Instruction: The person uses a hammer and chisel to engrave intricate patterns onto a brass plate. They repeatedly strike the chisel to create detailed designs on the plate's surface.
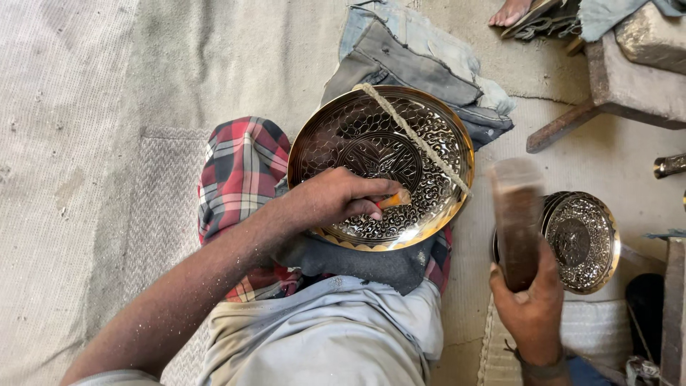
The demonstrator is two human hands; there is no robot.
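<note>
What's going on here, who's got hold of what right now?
A person sits on the floor with a large round engraved brass plate propped on their lap. The left hand presses a small orange-tipped tool against the plate's patterned face. The right hand holds a brown wooden mallet raised beside it, blurred. A pale cord lies across the plate. A stack of smaller engraved metal plates sits to the right.

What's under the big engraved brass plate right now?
The brass plate rests on a red checked cloth and a dark cloth at its near edge, with folded denim behind. What lies beneath its centre is covered.
</note>
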